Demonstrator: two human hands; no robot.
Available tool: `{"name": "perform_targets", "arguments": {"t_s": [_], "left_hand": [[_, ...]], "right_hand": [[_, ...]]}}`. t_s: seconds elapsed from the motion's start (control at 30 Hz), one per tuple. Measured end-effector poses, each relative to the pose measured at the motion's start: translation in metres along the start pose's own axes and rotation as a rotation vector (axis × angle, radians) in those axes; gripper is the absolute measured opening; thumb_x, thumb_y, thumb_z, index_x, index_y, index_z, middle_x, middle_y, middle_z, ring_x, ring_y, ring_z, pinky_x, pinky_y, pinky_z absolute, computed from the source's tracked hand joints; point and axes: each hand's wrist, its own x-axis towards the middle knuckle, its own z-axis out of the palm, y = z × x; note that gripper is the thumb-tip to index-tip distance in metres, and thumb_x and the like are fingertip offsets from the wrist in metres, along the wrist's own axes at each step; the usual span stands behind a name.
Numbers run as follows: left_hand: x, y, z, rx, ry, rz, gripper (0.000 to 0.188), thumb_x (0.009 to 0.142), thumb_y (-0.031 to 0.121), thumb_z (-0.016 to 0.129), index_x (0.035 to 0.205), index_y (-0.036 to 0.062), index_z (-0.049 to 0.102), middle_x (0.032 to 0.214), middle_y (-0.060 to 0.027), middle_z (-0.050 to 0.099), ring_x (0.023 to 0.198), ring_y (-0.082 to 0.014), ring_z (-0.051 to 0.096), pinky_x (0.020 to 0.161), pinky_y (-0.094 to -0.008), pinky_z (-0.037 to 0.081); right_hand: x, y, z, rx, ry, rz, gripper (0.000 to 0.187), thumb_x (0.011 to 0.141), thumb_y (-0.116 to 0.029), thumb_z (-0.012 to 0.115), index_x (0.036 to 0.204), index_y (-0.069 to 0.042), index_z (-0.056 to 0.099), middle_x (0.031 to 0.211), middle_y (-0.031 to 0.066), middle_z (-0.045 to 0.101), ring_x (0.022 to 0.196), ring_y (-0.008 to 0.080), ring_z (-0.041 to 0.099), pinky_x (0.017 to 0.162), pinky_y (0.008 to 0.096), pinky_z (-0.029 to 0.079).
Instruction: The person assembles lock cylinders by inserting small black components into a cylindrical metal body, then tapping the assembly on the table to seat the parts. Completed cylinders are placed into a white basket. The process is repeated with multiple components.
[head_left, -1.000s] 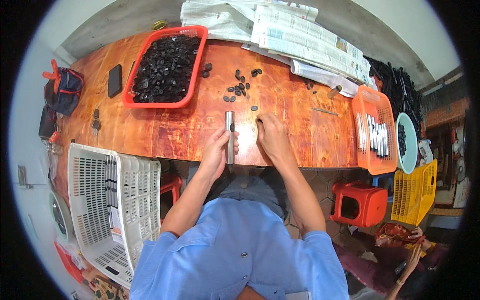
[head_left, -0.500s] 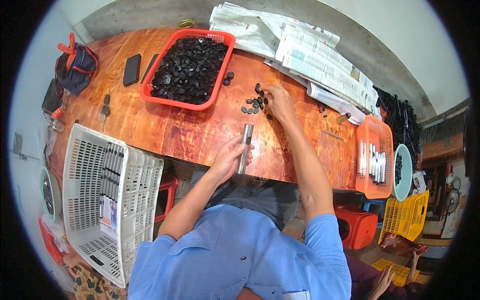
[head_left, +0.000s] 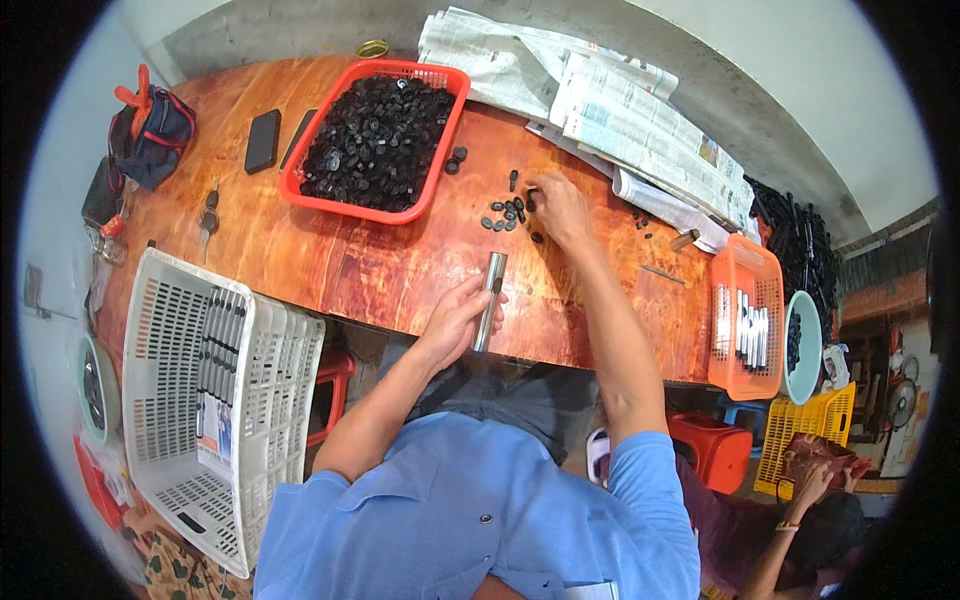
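Observation:
My left hand is wrapped round a shiny metal tube, held upright above the table's near edge. A dark oval opening shows on the tube's side, near its upper part. Farther off and to the right, my right hand reaches down to a loose group of small black oval caps on the tabletop. Its thumb and fingertips are pinched on one small black cap, partly covered by the fingers. Several other caps lie just left of these fingertips, one of them standing apart behind.
A red basket heaped with black caps stands behind on the wooden table. Newspapers lie along the wall. An orange basket of metal tubes sits right; a white crate stands left. Another person is at lower right.
My right fingertips have closed on a cap, which has shifted slightly at the edge of the group. My left hand and the tube barely moved. The other person leaned farther into view.

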Motion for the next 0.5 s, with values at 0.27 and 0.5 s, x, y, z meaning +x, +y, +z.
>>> {"name": "perform_targets", "arguments": {"t_s": [0.27, 0.5], "left_hand": [[-0.002, -0.002, 0.002, -0.028, -0.011, 0.025, 0.040, 0.103, 0.019, 0.056, 0.137, 0.0010, 0.047, 0.110, -0.0106, 0.062, 0.088, -0.0153, 0.062, 0.080, -0.0312, 0.054], [0.000, -0.003, -0.004, -0.024, 0.011, 0.005, 0.040, 0.103, 0.017, 0.056, 0.137, 0.0005, 0.047, 0.110, -0.0111, 0.062, 0.088, -0.0157, 0.062, 0.078, -0.0318, 0.055]], "right_hand": [[0.008, 0.018, 0.017, 0.012, -0.003, 0.064, 0.015, 0.080, -0.001, 0.067, 0.095, -0.001, 0.070, 0.096, 0.0206, 0.066, 0.098, 0.0394, 0.065, 0.086, 0.0466, 0.051], [-0.036, 0.025, -0.004, -0.091, 0.105, 0.060, 0.007, 0.081, -0.001, 0.067, 0.088, 0.000, 0.063, 0.096, 0.0200, 0.064, 0.091, 0.0392, 0.064, 0.079, 0.0474, 0.051]]}}
